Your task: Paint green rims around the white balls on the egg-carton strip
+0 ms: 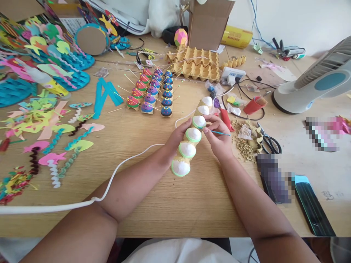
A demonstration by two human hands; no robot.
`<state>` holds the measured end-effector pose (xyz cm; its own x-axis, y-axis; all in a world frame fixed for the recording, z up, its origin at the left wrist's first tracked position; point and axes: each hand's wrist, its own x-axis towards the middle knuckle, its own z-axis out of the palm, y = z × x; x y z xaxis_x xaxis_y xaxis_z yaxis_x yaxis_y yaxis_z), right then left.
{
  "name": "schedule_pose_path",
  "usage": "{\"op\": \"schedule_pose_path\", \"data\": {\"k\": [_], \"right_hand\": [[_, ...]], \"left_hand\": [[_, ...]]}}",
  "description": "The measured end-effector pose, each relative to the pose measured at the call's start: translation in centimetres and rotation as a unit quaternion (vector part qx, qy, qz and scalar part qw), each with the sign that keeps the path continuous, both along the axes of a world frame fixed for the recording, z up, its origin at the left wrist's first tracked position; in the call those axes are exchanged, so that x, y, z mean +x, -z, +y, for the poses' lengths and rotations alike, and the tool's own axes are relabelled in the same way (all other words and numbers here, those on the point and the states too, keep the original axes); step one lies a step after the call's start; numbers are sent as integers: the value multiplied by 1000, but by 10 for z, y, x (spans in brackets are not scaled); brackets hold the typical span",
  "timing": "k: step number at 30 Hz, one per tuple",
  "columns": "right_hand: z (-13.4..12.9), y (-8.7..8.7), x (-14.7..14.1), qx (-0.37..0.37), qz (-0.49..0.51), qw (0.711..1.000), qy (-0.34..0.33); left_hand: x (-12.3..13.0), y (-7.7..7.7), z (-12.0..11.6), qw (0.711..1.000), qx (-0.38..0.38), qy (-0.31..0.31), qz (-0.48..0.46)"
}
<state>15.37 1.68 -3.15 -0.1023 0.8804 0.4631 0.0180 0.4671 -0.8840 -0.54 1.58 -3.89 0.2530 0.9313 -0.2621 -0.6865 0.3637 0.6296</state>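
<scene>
My left hand (179, 133) is wrapped around the side of an egg carton strip (183, 141), holding it tilted above the table. Its row of cups carries white domes (193, 134); the nearer ones have light green rims, while the two farthest show plain white. My right hand (219, 137) is at the strip's right side, thumb and fingers pinching a thin blue stick-like piece (221, 133) that points right. Its fingertips are close to the third dome from the far end, partly hidden behind the strip.
Beyond my hands stand rows of painted egg-cup figures (150, 91) with pins, and egg cartons (197, 64). Paper fish (52, 158) lie left. To the right are scissors (270, 141), phones (312, 204) and a fan (309, 84). A white cable (120, 171) crosses my left arm.
</scene>
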Motion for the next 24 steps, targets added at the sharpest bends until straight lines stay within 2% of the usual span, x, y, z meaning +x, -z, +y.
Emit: {"op": "schedule_pose_path", "data": {"k": [9, 24], "right_hand": [[-1, 0, -1, -9, 17, 1000, -8], [0, 1, -1, -5, 14, 1000, 6]], "left_hand": [[-2, -6, -2, 1000, -12, 8, 5], [2, -11, -6, 1000, 5, -11, 7]]}}
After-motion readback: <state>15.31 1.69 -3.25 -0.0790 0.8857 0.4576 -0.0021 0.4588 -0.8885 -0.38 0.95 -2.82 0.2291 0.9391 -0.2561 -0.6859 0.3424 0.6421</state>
